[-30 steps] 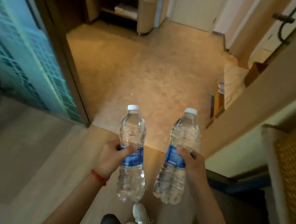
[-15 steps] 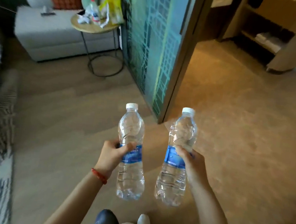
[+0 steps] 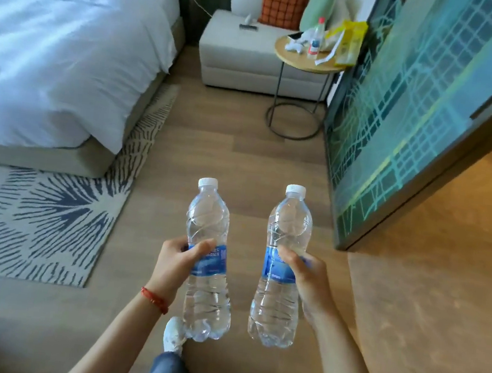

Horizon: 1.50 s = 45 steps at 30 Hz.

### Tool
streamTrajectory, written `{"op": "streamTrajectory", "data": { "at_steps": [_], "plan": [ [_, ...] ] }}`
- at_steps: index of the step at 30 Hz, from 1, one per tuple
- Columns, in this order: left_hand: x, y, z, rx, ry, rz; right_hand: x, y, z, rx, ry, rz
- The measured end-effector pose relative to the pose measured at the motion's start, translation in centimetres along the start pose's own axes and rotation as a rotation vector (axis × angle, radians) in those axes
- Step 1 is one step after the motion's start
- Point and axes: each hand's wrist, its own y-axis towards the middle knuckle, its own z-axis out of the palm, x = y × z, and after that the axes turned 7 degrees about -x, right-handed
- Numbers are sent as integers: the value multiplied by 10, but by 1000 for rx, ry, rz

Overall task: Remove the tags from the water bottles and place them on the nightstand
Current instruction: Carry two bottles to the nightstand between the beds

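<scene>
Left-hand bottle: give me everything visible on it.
The left bottle is clear ribbed plastic, apparently full of water, with a white screw cap on and a blue label with white print around the middle. It is held upright in the air over the wood floor, tilted slightly. The left hand wraps it at the label, thumb across the front. It stands apart from the right bottle. No separate tag shows on it.

Left hand (image 3: pixel 175 262): bare forearm extended forward, thin red cord bracelet (image 3: pixel 154 299) at wrist, fingers (image 3: pixel 203 246) curled closed around a held item. Right hand (image 3: pixel 308 279): bare forearm extended forward, parallel to left, fingers (image 3: pixel 287 256) likewise wrapped closed, thumb uppermost.
</scene>
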Motion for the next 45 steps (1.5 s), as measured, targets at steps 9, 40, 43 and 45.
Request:
{"op": "streamTrajectory", "data": {
  "at_steps": [9, 40, 43, 45],
  "plan": [
    [4, 83, -118, -159, -74, -33, 17, 47, 156, 183, -107, -5],
    [-38, 357, -434, -936, -212, -169, 126, 258, 654, 879, -266, 42],
    [-41, 375, -458, -977, -250, -181, 128, 264, 697, 908, -292, 61],
    [-39, 390, -478, -996, -259, -198, 127, 267, 727, 935, -321, 69]
  ]
}}
